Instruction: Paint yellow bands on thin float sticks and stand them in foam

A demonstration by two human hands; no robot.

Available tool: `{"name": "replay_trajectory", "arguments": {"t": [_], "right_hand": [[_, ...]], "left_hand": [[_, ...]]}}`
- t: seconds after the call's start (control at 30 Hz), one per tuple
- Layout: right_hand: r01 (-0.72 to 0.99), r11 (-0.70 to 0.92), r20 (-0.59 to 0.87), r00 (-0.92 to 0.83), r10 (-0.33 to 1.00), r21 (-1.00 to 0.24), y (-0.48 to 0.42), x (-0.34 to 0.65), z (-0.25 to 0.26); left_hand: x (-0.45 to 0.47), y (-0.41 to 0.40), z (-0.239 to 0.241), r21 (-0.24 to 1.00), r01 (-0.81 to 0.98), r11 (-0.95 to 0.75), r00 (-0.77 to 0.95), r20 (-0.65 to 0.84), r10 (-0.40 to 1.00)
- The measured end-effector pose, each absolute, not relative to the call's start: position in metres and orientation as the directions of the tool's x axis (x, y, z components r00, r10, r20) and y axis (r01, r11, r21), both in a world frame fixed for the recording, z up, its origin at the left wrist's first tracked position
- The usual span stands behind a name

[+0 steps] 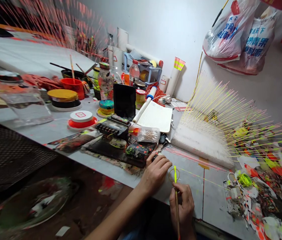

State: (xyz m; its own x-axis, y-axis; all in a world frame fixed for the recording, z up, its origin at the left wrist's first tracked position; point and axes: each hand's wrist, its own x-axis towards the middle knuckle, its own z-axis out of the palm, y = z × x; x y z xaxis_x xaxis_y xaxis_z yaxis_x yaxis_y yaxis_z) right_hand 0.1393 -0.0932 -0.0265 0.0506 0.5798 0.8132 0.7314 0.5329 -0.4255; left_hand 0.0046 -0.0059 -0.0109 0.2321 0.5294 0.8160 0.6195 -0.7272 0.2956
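Observation:
In the lower middle, my right hand (184,204) is closed round the brown handle of a thin paintbrush (177,210), whose tip is bright yellow and points up and away. A thin ring shape (171,175) shows around the tip; I cannot tell what it belongs to. My left hand (156,173) is beside it, fingers curled at a black, paint-spotted device (141,151); what they hold, if anything, is hidden. A thin yellow-green stick (201,176) runs right from near the brush tip.
Behind the hands stand a cotton swab box (149,135), a black upright panel (124,101) and paint jars (105,80). To the right, a white foam block (202,143) bristles with thin coloured sticks, beside a pile of paint-stained scraps (256,200). A glass jar (24,103) stands left.

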Motion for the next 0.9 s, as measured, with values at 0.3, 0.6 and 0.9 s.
{"name": "replay_trajectory", "arguments": {"t": [0.3, 0.6, 0.9], "right_hand": [[0.752, 0.492, 0.810, 0.092, 0.579, -0.437, -0.097, 0.142, -0.026], [0.717, 0.522, 0.809, 0.101, 0.578, -0.463, -0.105, 0.143, -0.028], [0.663, 0.623, 0.890, 0.150, 0.431, -0.414, -0.121, 0.143, -0.031]], "left_hand": [[0.005, -0.006, -0.010, 0.284, 0.618, -0.733, 0.225, 0.830, 0.511], [0.004, -0.006, -0.011, 0.283, 0.623, -0.729, 0.235, 0.821, 0.520], [0.005, 0.004, -0.012, 0.291, 0.627, -0.723, 0.105, 0.888, 0.448]]}}
